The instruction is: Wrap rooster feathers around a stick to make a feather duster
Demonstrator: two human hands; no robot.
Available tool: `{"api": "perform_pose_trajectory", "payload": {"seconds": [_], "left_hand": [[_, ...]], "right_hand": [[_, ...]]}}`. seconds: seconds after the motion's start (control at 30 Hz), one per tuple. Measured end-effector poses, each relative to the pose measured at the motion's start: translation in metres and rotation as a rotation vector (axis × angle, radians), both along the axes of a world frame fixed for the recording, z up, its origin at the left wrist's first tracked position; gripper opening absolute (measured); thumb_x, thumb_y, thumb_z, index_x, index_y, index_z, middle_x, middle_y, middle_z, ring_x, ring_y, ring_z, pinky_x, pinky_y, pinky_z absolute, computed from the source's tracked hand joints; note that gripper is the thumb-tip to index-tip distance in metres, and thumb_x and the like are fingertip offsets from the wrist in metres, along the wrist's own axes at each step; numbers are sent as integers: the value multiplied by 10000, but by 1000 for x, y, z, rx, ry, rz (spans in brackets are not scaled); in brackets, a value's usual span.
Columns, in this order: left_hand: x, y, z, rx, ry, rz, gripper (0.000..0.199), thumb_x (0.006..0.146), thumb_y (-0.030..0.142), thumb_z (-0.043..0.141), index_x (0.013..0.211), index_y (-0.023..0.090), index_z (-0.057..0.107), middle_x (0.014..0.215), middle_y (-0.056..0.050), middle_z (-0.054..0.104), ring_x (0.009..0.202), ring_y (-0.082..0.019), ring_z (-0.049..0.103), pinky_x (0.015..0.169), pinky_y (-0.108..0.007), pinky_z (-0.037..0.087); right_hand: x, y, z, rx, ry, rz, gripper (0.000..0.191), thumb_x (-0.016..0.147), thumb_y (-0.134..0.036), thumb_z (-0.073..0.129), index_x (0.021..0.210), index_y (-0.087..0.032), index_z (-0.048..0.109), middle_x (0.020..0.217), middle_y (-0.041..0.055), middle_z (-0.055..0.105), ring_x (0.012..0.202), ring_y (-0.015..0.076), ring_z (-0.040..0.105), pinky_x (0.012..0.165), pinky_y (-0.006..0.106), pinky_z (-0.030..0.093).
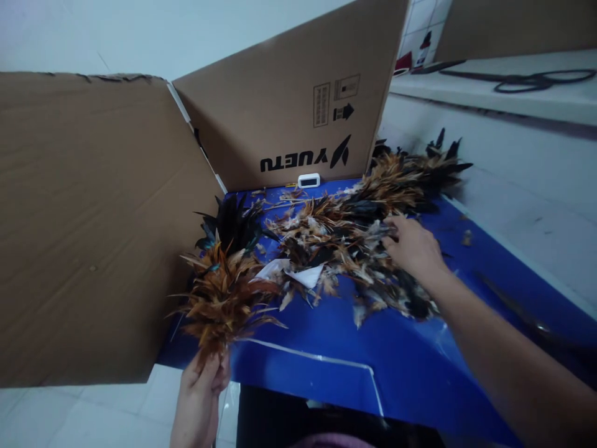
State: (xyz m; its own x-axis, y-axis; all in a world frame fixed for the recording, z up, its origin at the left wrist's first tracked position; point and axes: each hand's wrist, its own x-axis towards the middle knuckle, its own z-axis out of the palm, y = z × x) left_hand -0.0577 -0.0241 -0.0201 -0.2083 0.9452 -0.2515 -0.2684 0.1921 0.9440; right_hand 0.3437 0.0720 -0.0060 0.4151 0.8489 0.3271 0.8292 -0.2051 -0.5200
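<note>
My left hand point(204, 389) is closed around the lower end of a feather duster point(224, 292), held upright at the near left of the table. Its feathers are orange-brown below and glossy black at the top; the grip hides any handle. Over a pile of loose feathers point(326, 239), my right hand point(415, 246) has its fingers bent together at the pile's right side, pinching feathers with grey fluffy ends. White paper scraps point(308, 275) lie among the pile. Behind the right hand, a fuller bunch of brown and black feathers point(410, 177) rests at the table's far right.
Upright cardboard panels point(298, 106) wall the blue table point(298, 373) at the back and left. A small white digital device point(308, 180) stands at the back panel. Scissors point(536, 79) and a small bottle point(423, 51) are on a white ledge. A dark tool point(522, 311) lies right.
</note>
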Motion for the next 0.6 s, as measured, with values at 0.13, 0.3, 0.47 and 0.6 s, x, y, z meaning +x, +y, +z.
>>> {"api": "perform_pose_trajectory", "payload": {"seconds": [0.13,0.3,0.47,0.6], "left_hand": [[8,-1,6,-36,-7,8,331,550,348,806,634,133,567,523,34,454,447,-42,304,410,-177,240],[13,-3,12,-40,0,4,345,532,366,807,617,130,570,512,31,460,416,-31,292,386,-173,221],[13,-3,12,-21,-12,6,333,546,342,803,597,132,549,515,39,440,411,-24,294,382,-167,222],[13,-4,10,-40,-21,1,334,554,342,803,604,132,548,517,37,452,414,-23,294,391,-165,225]], "right_hand": [[-16,-9,-3,-142,-278,139,215,806,-246,471,806,-167,670,880,133,656,865,275,582,743,356,412],[-31,-12,-13,-453,-260,280,174,731,-248,560,570,-202,604,652,71,648,674,226,609,610,303,370],[-20,-10,-12,-411,-185,235,125,742,-169,502,678,-216,598,701,32,661,635,174,599,575,262,366],[-22,-5,-16,-366,-163,260,80,748,-243,542,707,-202,597,798,65,657,727,198,596,610,273,374]]}}
